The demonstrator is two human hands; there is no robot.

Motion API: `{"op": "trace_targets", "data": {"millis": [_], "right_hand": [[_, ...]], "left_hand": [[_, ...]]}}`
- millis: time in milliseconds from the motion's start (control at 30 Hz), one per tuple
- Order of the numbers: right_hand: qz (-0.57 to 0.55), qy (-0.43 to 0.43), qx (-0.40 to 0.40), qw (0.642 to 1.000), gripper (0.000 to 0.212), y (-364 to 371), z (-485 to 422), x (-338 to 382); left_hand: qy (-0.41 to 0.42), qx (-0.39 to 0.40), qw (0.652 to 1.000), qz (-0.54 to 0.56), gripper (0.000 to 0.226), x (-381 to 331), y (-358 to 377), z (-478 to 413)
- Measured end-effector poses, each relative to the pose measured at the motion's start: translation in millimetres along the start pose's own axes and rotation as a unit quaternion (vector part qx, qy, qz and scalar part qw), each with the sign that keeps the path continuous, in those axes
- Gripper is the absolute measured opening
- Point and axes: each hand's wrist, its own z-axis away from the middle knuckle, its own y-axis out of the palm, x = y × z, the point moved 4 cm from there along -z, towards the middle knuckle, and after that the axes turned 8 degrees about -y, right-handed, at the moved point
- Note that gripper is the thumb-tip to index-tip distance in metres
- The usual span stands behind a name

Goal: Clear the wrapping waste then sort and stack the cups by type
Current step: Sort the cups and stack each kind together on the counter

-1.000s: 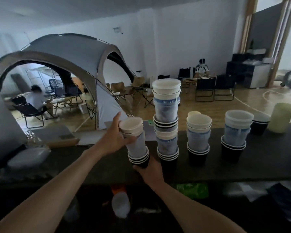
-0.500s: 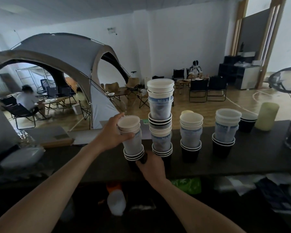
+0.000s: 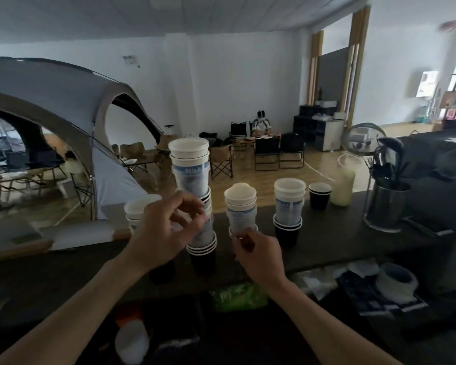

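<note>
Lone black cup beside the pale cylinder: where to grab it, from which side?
Wrap the black cup round its side wall just under the rim, coming from the near side and slightly left. It stands upright, mouth up, tapering downward, and the pale cylinder crowds its right; the gap toward the cup stack probably leaves finger room.
</note>
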Motion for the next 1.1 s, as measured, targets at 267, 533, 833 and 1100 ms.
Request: {"op": "trace_targets", "data": {"millis": [267, 533, 833, 1100], "right_hand": [[-0.003, -0.046, -0.195, 0.98, 0.023, -126.6, -59.5, -61.4], [-0.001, 0.047, 0.12, 0.992, 0.101, -153.8, -158.9, -140.4], [-0.05, 0.012, 0.222, 0.974, 0.065, -133.3, -183.0, -154.4], [-0.142, 0.066, 0.177, 0.972, 0.073, -141.0, -198.2, -156.2]], "left_hand": [[-0.089, 0.076, 0.992, 0.039, 0.059, -16.7, 148.6, -41.0], [-0.128, 0.01, 0.992, 0.003, 0.087, -31.2, 271.7, -101.7], [-0.227, -0.132, 0.958, 0.116, 0.069, 5.8, 311.3, -133.9], [-0.248, -0.129, 0.944, 0.175, 0.057, 26.7, 315.3, -139.0]]}}
